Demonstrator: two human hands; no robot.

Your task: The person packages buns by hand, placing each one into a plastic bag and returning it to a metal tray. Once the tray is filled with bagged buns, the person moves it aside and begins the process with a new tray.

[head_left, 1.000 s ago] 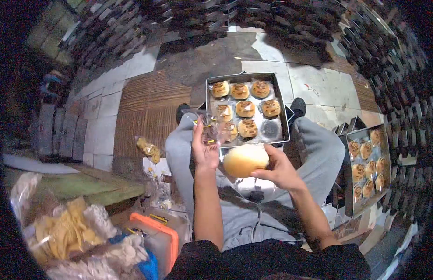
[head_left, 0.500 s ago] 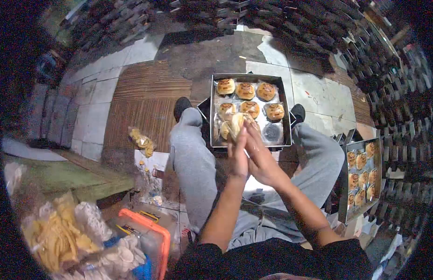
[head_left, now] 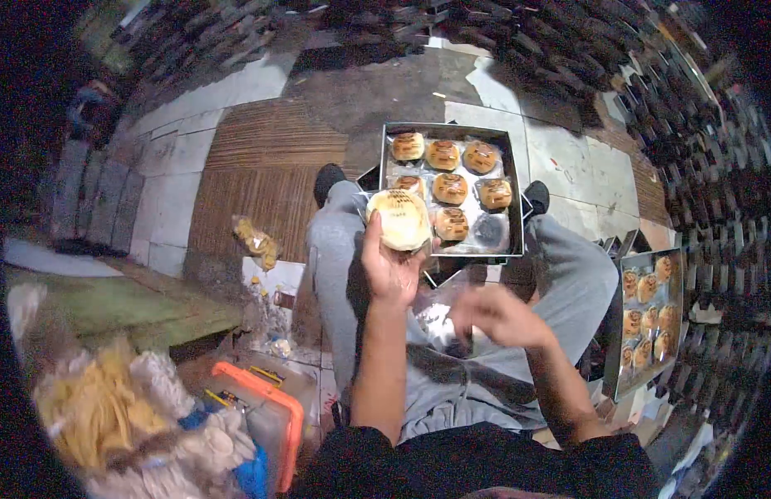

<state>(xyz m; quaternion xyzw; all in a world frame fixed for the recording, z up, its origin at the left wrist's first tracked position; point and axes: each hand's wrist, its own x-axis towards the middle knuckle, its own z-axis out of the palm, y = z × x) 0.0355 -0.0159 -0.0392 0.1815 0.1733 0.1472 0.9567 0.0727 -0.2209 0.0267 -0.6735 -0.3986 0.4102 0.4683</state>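
My left hand point(head_left: 391, 270) holds a round, pale pastry point(head_left: 399, 219) with brown marks on its top, over the lower left corner of an open box point(head_left: 520, 195). In the box lie several wrapped round pastries with browned tops, such as a pastry point(head_left: 449, 189) in the middle. A dark round cup point(head_left: 488, 229) sits in a clear wrapper at its lower right. My right hand point(head_left: 497, 316) is apart from the pastry, near my lap, blurred by motion; what it holds, if anything, cannot be made out.
A second box point(head_left: 615, 366) of pastries stands at the right. At the lower left are an orange-rimmed container point(head_left: 292, 424) and yellow cloth-like items point(head_left: 103, 407). A yellow bundle point(head_left: 256, 241) lies on the floor. Dark stacked pieces line the far and right sides.
My two hands were pressed together over the box and have parted. The left has turned the pastry face up, and the right has moved down toward my lap.
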